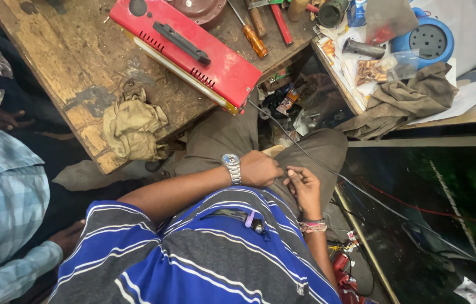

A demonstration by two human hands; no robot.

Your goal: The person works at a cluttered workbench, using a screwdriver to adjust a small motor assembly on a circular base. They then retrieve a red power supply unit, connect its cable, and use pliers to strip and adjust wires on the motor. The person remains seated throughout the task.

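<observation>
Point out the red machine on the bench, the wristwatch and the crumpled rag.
red machine [215,62]: head view, on its flat red top beside the black handle.
wristwatch [230,160]: head view, on the dial, worn on the left wrist.
crumpled rag [132,126]: head view, middle of the folds.

A flat case [193,50] lies on the workbench [63,62] at far centre, with a crumpled rag [133,126] near its left and screwdrivers [252,34] to its right. Nearer, both hands [260,169] [305,188] meet on the lap, touching a cable [328,169] running right.
</observation>
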